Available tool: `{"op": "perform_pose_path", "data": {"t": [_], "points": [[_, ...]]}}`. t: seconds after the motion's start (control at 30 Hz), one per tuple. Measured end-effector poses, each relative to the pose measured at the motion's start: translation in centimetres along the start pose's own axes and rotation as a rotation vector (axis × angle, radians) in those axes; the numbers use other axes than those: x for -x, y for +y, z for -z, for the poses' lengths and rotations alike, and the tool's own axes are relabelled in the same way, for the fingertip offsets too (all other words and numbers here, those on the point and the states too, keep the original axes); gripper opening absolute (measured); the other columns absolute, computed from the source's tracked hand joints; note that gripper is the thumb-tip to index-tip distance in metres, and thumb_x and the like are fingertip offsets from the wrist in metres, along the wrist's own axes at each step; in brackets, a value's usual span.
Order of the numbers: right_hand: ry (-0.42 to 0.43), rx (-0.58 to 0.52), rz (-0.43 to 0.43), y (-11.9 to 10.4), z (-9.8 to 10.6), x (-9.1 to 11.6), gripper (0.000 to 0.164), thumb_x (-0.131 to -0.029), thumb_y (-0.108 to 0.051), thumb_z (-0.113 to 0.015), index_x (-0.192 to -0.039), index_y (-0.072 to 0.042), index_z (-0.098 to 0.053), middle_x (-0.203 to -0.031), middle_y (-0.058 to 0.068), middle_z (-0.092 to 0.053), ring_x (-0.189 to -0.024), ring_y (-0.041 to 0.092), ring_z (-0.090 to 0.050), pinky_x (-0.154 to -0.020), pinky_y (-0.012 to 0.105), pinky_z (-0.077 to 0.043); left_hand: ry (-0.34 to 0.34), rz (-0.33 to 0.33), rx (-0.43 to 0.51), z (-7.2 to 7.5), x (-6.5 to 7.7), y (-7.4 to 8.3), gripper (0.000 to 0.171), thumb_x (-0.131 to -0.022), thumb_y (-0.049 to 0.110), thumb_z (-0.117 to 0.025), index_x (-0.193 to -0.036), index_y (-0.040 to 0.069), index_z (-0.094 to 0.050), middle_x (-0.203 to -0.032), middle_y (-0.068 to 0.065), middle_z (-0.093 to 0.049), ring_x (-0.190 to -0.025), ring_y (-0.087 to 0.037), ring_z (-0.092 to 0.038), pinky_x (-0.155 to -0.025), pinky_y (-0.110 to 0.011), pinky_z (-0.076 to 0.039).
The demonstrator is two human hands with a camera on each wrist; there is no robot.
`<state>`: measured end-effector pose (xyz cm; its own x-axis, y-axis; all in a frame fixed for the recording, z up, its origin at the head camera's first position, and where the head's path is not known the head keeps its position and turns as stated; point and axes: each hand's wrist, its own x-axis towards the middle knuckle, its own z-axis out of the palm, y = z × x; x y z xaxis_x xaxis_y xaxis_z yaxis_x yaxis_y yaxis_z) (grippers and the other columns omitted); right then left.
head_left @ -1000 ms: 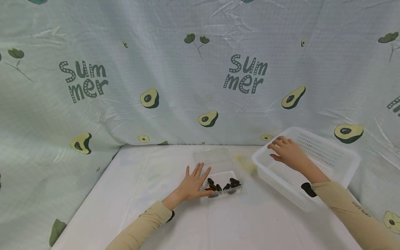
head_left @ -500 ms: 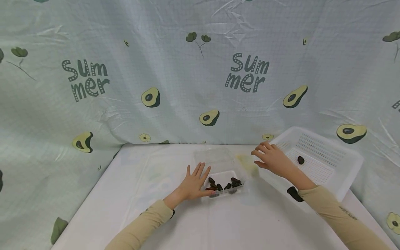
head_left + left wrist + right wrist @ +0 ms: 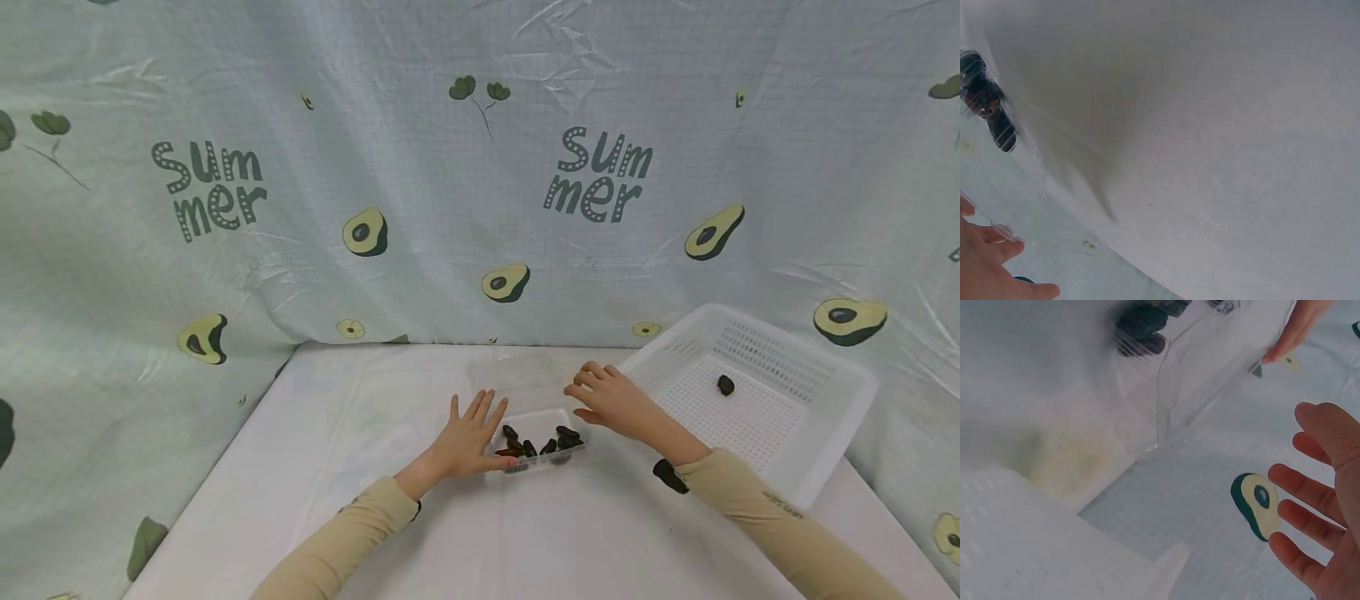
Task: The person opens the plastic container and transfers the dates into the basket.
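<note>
A clear plastic box [image 3: 538,422] with its see-through lid [image 3: 517,372] raised at the back stands at mid-table. Several dark oval pieces [image 3: 567,433], some reddish-brown, lie in it; they look like small fruits. My left hand [image 3: 459,446] rests at the box's left side, fingers spread, the thumb along the front rim. Just right of the box hovers my right hand [image 3: 617,406], fingers loosely bent and nothing between them; the right wrist view also shows the fingers [image 3: 1310,487] apart and bare. One dark piece [image 3: 725,385] lies in the white basket [image 3: 828,425].
The perforated basket stands at the right under my right forearm, its rim higher than the clear box. White sheeting covers the table [image 3: 585,542]. A curtain [image 3: 420,167] printed with avocados hangs along the back and sides.
My right hand has moved left from over the basket to beside the clear box, uncovering the dark piece in the basket. My left hand has stayed at the box.
</note>
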<state>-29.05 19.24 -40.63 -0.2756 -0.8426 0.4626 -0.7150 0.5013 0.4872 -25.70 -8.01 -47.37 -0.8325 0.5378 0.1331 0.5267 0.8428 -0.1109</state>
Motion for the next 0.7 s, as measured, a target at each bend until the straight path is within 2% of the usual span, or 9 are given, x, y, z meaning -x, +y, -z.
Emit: {"op": "perform_pose_path", "data": {"t": [0.13,0.2,0.33,0.43,0.7], "points": [[0.006,0.013,0.033,-0.9,-1.1,-0.7,0.033,-0.069,-0.031,-0.075,-0.092,-0.018,-0.056,-0.086,-0.002,-0.055,-0.085,0.017,-0.049,-0.066,0.029,-0.042,0.002,0.004,-0.001,0.2,0.0,0.0,0.097,-0.076,0.078,-0.018,-0.145,0.009,-0.012,-0.148,-0.018,-0.016,-0.137,-0.032,-0.017,-0.098,-0.065,-0.019],[-0.008,0.020,0.043,-1.4,-1.6,-1.1,0.032,-0.070,-0.032,-0.075,-0.094,-0.019,-0.057,-0.087,-0.002,-0.055,-0.085,0.016,-0.049,-0.067,0.029,-0.042,0.005,0.004,0.002,0.2,0.0,0.1,0.096,-0.078,0.077,-0.024,-0.144,0.009,-0.012,-0.148,-0.018,-0.016,-0.137,-0.032,-0.018,-0.098,-0.065,-0.019],[-0.072,0.027,0.059,-2.2,-2.5,-1.6,0.031,-0.073,-0.034,-0.071,-0.098,-0.020,-0.058,-0.090,-0.002,-0.056,-0.086,0.016,-0.050,-0.069,0.029,-0.043,0.005,0.007,0.010,0.3,0.0,0.2,0.094,-0.079,0.072,-0.034,-0.144,0.008,-0.012,-0.148,-0.017,-0.017,-0.137,-0.032,-0.018,-0.097,-0.066,-0.019],[-0.103,0.014,0.070,-2.6,-3.1,-2.0,0.030,-0.076,-0.035,-0.068,-0.100,-0.021,-0.058,-0.092,-0.003,-0.056,-0.088,0.015,-0.050,-0.070,0.029,-0.043,-0.002,0.014,0.008,0.3,-0.1,0.2,0.095,-0.079,0.073,-0.035,-0.144,0.008,-0.012,-0.149,-0.016,-0.017,-0.137,-0.031,-0.018,-0.097,-0.066,-0.019],[-0.105,0.038,0.114,-3.4,-4.8,-2.6,0.031,-0.078,-0.039,-0.065,-0.104,-0.023,-0.057,-0.094,-0.005,-0.056,-0.089,0.014,-0.050,-0.073,0.029,-0.044,-0.015,0.036,-0.020,0.3,-0.1,0.2,0.098,-0.076,0.076,-0.032,-0.144,0.009,-0.013,-0.149,-0.014,-0.018,-0.137,-0.029,-0.019,-0.097,-0.066,-0.019]]}}
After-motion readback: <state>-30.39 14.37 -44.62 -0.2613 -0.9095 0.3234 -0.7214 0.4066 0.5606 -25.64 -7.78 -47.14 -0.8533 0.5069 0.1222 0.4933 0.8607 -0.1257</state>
